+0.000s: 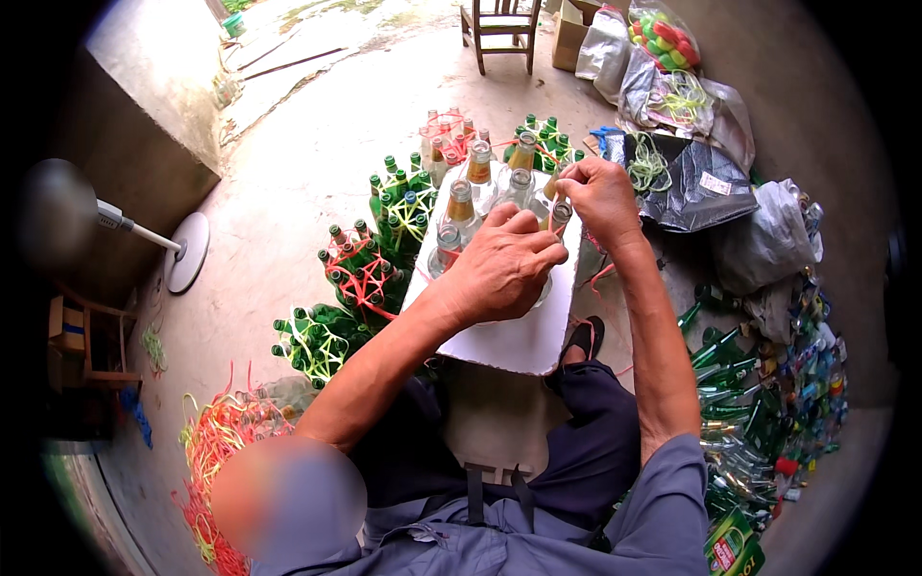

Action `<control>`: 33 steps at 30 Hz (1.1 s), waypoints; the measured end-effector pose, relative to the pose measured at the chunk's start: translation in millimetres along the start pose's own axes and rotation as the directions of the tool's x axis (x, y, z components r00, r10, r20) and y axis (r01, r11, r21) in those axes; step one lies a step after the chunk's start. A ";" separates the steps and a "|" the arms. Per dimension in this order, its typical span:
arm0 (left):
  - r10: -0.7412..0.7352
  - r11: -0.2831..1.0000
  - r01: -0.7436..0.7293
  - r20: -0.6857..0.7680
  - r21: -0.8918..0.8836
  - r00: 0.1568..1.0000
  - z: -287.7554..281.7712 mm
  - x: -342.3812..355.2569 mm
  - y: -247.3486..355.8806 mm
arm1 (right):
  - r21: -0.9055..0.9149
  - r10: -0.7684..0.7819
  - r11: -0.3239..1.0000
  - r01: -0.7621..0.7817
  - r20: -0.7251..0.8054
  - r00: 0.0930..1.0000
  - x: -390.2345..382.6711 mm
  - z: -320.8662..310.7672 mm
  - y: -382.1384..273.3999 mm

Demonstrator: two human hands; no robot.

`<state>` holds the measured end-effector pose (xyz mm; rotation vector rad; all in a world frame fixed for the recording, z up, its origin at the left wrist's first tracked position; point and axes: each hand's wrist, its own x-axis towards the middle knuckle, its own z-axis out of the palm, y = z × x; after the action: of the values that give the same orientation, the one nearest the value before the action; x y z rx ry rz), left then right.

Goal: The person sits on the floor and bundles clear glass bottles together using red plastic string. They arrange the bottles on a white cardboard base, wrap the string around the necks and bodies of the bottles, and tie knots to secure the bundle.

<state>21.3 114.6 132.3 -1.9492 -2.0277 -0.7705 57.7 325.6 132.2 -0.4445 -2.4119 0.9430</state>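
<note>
Several clear glass bottles (462,213) with gold neck labels stand close together on a white board (509,346) in front of me. My left hand (509,264) is closed over the near bottles, fingers curled by the necks; what it grips is hidden. Just to the right, my right hand (600,200) pinches a thin strap at the bottle tops, thumb and forefinger pressed together. A red plastic strap (601,276) hangs at the board's right side, below that hand.
Green bottles tied with straps (363,269) line the board's left side. A tangle of red and yellow straps (216,470) lies lower left. Loose bottles (735,403) are heaped at right, below grey bags (768,240). A fan (187,252) and a chair (501,34) stand farther off.
</note>
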 end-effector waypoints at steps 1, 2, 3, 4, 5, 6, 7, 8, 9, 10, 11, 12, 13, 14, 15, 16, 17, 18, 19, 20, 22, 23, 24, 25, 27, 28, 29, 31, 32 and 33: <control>0.002 1.000 -0.002 0.000 -0.003 1.000 1.0 -0.4 -1.1 | -0.004 0.011 1.000 -0.011 -0.052 0.999 -4.8 -0.4 4.0; 0.003 1.000 -0.003 -0.001 -0.006 1.000 2.2 -0.7 -2.0 | -0.008 0.021 1.000 -0.022 -0.104 0.994 -10.7 -1.1 8.2; 0.005 1.000 -0.005 0.000 -0.006 1.000 2.5 -0.8 -2.9 | 0.053 0.034 0.998 -0.026 -0.147 0.988 -17.6 -1.4 12.1; 0.002 1.000 -0.002 0.000 -0.003 1.000 2.6 -1.3 -2.7 | 0.143 0.091 0.987 -0.072 -0.130 0.987 -24.9 0.3 16.4; -0.002 1.000 0.002 -0.001 0.001 1.000 2.5 -2.1 -1.5 | 0.232 0.146 0.966 -0.118 -0.107 0.984 -32.4 3.2 21.6; -0.002 1.000 0.002 0.001 0.004 1.000 2.3 -2.1 -0.9 | 0.318 0.200 0.934 -0.164 -0.082 0.976 -39.6 6.6 27.2; -0.004 1.000 0.004 0.001 0.000 1.000 2.7 -1.7 -1.1 | 0.495 0.268 0.841 -0.219 -0.029 0.963 -46.1 11.4 33.8; -0.006 1.000 0.006 0.000 -0.004 1.000 3.3 -1.3 -1.1 | 0.557 0.297 0.788 -0.262 0.029 0.954 -50.3 15.3 39.7; -0.006 1.000 0.006 0.005 -0.007 1.000 2.6 -0.8 -0.9 | 0.616 0.323 0.726 -0.306 0.087 0.942 -54.6 19.4 44.0; -0.008 0.999 0.008 -0.012 -0.032 1.000 2.3 -0.8 -0.8 | 0.669 0.343 0.657 -0.348 0.146 0.928 -58.5 24.0 48.7; -0.010 0.998 0.009 -0.029 -0.058 1.000 2.5 -1.3 -0.9 | 0.716 0.376 0.584 -0.383 0.180 0.909 -62.4 30.9 53.7; -0.013 0.997 0.009 -0.045 -0.076 0.999 0.6 -2.1 -2.8 | 0.726 0.386 0.562 -0.396 0.194 0.902 -61.9 32.9 53.7; -0.007 0.995 0.002 -0.047 -0.102 0.999 -1.5 -2.8 -5.7 | 0.735 0.395 0.541 -0.409 0.207 0.895 -60.6 34.1 54.0; -0.051 0.986 0.043 -0.049 -0.161 0.997 -3.7 -2.7 -7.4 | 0.744 0.405 0.519 -0.421 0.220 0.888 -58.9 34.4 54.8; -0.095 0.971 0.083 -0.048 -0.223 0.994 -5.4 -2.8 -7.9 | 0.734 0.429 0.505 -0.454 0.243 0.870 -57.6 33.8 55.8; -0.140 0.951 0.122 -0.043 -0.283 0.989 -5.8 -1.8 -8.3 | 0.733 0.447 0.481 -0.481 0.267 0.854 -55.2 34.3 57.8; -0.208 0.930 0.176 -0.068 -0.322 0.976 -1.6 -0.3 -11.4 | 0.731 0.464 0.457 -0.507 0.291 0.837 -52.3 35.2 60.0; -0.298 0.893 0.228 -0.132 -0.388 0.945 -2.0 3.7 -10.3 | 0.726 0.477 0.435 -0.532 0.316 0.820 -49.6 34.1 59.1; -0.356 0.853 0.287 -0.085 -0.436 0.930 -4.2 7.2 -10.8 | 0.714 0.486 0.438 -0.546 0.323 0.812 -48.1 33.8 56.4; -0.411 0.807 0.345 -0.035 -0.480 0.911 -7.0 11.8 -11.8 | 0.705 0.484 0.451 -0.547 0.322 0.813 -46.9 35.2 56.0; -0.434 0.728 0.413 0.099 -0.547 0.896 -9.0 21.5 -15.4 | 0.682 0.480 0.479 -0.553 0.324 0.815 -44.1 38.4 55.4; -0.429 0.694 0.428 0.145 -0.578 0.892 -7.4 26.4 -18.3 | 0.695 0.467 0.476 -0.539 0.320 0.824 -41.4 39.4 55.5; -0.426 0.661 0.448 0.191 -0.602 0.884 -6.6 30.0 -22.7 | 0.707 0.449 0.472 -0.527 0.322 0.834 -39.5 40.5 53.0; -0.406 0.701 0.466 0.235 -0.540 0.883 -4.2 33.1 -28.6 | 0.719 0.431 0.468 -0.514 0.323 0.843 -37.8 41.0 50.6; -0.410 0.752 0.529 0.351 -0.393 0.842 -1.5 43.3 -36.8 | 0.727 0.403 0.467 -0.503 0.332 0.853 -35.4 42.5 50.2; -0.414 0.773 0.550 0.406 -0.316 0.815 -0.5 47.4 -38.8 | 0.724 0.392 0.470 -0.504 0.340 0.855 -34.5 43.0 52.1; -0.385 0.799 0.522 0.412 -0.300 0.826 -0.4 49.7 -40.1 | 0.721 0.381 0.473 -0.505 0.349 0.856 -33.4 44.5 53.3; -0.255 0.866 0.371 0.343 -0.336 0.904 7.9 54.6 -45.9 | 0.737 0.378 0.463 -0.492 0.338 0.862 -31.8 48.8 61.9; -0.187 0.891 0.292 0.305 -0.348 0.934 11.5 55.8 -48.3 | 0.745 0.376 0.458 -0.486 0.332 0.865 -31.6 50.8 66.0; -0.203 0.911 0.323 0.404 -0.257 0.892 9.0 58.8 -45.8 | 0.767 0.389 0.441 -0.465 0.303 0.870 -33.1 51.5 62.0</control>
<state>-27.2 170.5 144.7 -2.1460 -2.5790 -0.8942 62.7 326.5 45.2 -0.6549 -1.5950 2.2115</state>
